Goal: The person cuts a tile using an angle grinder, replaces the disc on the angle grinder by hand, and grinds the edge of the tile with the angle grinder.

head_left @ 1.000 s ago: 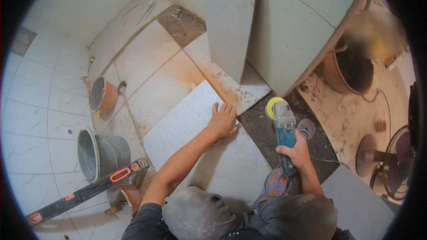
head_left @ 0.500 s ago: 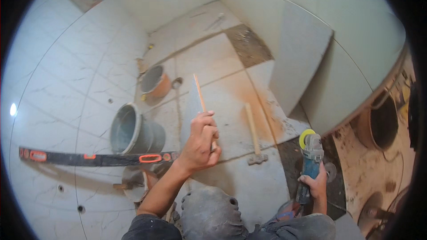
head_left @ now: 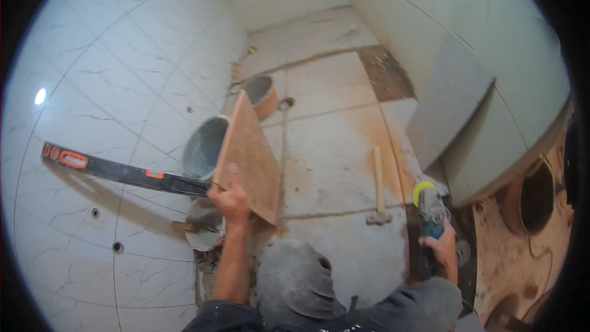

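Note:
My left hand (head_left: 230, 198) grips a tile (head_left: 251, 157) by its lower left edge. The tile is tilted up, showing a brownish face and a pale orange edge, and it hides part of a grey-green bucket (head_left: 203, 147). My right hand (head_left: 444, 247) is wrapped round the body of an angle grinder (head_left: 432, 214), which is blue and grey with a yellow disc at its head. A hammer (head_left: 379, 184) with a pale wooden handle lies on the floor tiles between my hands.
A black spirit level (head_left: 123, 172) with orange grips extends left from behind the tile. An orange bucket (head_left: 265, 106) and a white pail (head_left: 203, 224) stand by the marbled left wall. A grey tile (head_left: 452, 98) leans on the right wall. A brown bucket (head_left: 530, 203) is at right.
The tile in my left hand has turned from nearly edge-on to showing its brownish face, and has moved left. The grinder stays in my right hand. The view has shifted.

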Motion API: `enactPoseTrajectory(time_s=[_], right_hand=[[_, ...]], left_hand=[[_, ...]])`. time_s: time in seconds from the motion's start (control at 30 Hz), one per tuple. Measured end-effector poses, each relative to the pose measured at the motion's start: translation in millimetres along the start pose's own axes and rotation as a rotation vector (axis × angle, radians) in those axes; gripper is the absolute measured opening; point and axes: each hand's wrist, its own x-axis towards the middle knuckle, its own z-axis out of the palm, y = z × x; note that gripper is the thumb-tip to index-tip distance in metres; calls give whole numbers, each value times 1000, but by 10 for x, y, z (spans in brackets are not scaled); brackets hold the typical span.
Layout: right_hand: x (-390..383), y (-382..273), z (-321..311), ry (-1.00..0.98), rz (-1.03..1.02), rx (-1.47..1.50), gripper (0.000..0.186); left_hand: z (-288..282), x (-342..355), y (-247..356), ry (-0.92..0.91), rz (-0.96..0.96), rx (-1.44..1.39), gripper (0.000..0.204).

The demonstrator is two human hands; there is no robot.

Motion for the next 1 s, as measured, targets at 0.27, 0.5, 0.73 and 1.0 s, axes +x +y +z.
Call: enactPoseTrajectory(time_s=[0.27, 0.5, 0.73, 1.0], right_hand=[[-50, 8, 88, 116, 81, 196, 68], [-6, 19, -75, 93, 42, 175, 71], [218, -124, -353, 43, 102, 60, 69], [609, -458, -581, -28, 158, -45, 64]], left_hand=[[268, 390, 290, 44, -22, -246, 36], [992, 571, 70, -71, -11, -629, 27], [1453, 641, 92, -113, -52, -760, 25], [1651, 649, 90, -123, -126, -736, 26]])
